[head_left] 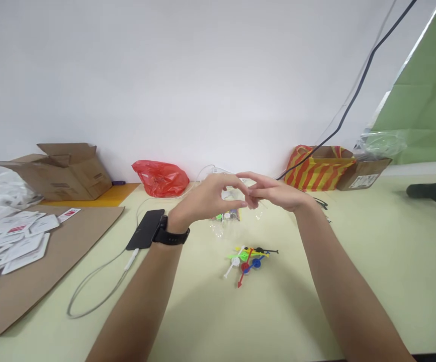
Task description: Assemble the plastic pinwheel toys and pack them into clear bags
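Observation:
Above the table, my left hand (pixel 218 197) and my right hand (pixel 276 193) meet at the fingertips. The left thumb and forefinger curve with a gap between them. On the right, the fingers reach out loosely towards the left hand. Nothing held shows between them. Below lies a small pile of plastic arrow spinners: a white one (pixel 235 262), a red one (pixel 245 268), a blue one (pixel 256 263), a green one (pixel 244 256) and a black one (pixel 260 250), with yellow among them. Behind my hands sits a clear plastic bag (pixel 218 229) with coloured parts, partly hidden.
A phone (pixel 145 230) with a white cable lies left, near a red plastic bag (pixel 161 178). Beyond are an open carton (pixel 70 173) and white packets (pixel 21 236) on cardboard. A striped bag (pixel 316 171) and another box (pixel 364 173) stand back right. A black cable (pixel 361 88) hangs down.

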Demonstrator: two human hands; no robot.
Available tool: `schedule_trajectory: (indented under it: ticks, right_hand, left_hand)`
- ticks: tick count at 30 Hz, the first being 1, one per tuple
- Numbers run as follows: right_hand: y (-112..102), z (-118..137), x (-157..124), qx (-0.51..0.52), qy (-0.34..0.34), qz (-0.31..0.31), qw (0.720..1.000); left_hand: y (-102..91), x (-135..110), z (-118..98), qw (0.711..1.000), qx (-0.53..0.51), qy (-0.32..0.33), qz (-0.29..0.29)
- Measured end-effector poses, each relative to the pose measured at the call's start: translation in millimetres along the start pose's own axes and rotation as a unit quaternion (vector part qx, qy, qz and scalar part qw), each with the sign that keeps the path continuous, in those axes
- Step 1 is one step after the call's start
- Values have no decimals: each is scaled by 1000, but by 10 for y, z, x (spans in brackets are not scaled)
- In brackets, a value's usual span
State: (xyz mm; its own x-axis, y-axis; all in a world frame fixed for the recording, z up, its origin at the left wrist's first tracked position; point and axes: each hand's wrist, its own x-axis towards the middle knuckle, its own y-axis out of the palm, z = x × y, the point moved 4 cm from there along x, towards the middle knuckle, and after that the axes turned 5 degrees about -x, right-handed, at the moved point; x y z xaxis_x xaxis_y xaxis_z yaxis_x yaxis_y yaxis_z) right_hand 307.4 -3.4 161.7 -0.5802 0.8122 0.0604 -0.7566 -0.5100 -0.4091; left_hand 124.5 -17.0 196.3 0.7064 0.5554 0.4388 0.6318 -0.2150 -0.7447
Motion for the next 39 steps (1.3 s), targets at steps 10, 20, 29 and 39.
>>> schedule_trajectory:
  ticks: [10,20,29,39]
  right_hand:
    - [-10,-23,17,81,-5,-18,997]
    - [30,-103,108,90,-17,12,996]
    - [51,-125,113,138,-16,26,990]
    - [40,-263,221,206,-28,-9,978]
  left_hand:
    - [81,18,-23,999,2,9,33]
    - [117,2,-56,999,22,1,37]
    - [168,36,-86,999,12,-13,46]
    - [160,28,-71,999,7,0,33]
